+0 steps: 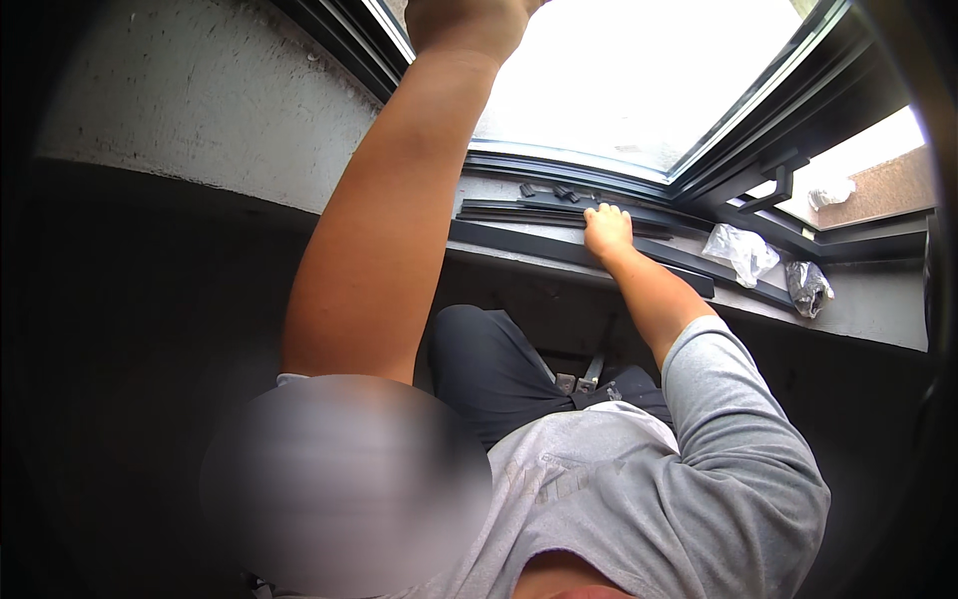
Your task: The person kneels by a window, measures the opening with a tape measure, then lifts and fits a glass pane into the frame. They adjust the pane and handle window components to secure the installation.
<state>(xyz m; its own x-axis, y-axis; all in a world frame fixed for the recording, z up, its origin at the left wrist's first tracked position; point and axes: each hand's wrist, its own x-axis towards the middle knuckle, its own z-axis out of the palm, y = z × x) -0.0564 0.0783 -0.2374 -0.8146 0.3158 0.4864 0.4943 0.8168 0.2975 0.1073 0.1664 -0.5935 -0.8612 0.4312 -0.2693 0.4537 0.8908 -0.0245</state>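
Observation:
My left arm stretches up and forward across the window, and only the back part of my left hand [469, 22] shows at the top edge. Its fingers lie outside the picture. Down on the sill, my right hand [608, 232] is closed over thin dark strips [529, 213], its fingers bent and close together. The strips run lengthwise along the sill. A wider dark bar [519, 240] lies nearer to me, beside that hand. Just beyond the strips sit a few small black pieces [565, 193].
A clear plastic bag [740, 252] and a smaller bag with dark contents [808, 289] rest on the sill's right part. The dark window frame [689, 185] has a black handle [776, 188]. Left of the window is a stained pale wall [210, 100].

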